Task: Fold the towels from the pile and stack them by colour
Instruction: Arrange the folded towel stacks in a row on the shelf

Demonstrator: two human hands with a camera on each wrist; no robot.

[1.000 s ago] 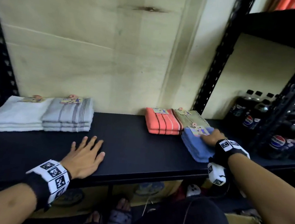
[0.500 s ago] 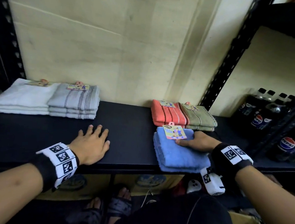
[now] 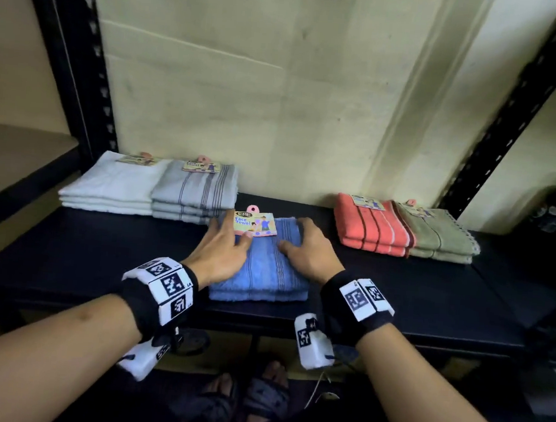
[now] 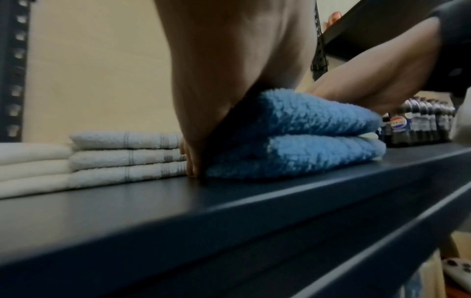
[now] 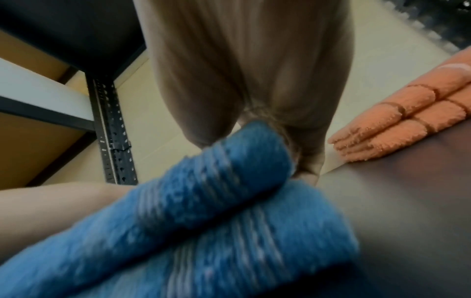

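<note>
The blue towels (image 3: 262, 269), two folded ones stacked, lie mid-shelf (image 3: 99, 263) with their long axis running from 6 to 12 o'clock, a paper tag (image 3: 255, 223) at the far end. The left hand (image 3: 223, 251) cups the 9 o'clock edge, fingers reaching down to the shelf; the right hand (image 3: 306, 253) rests on top towards 3 o'clock, fingers loosely spread. Grey towels (image 3: 195, 192) stand close at 10 o'clock, orange towels (image 3: 372, 226) at 2 o'clock, well apart. I judge open space lies straight ahead.
</note>
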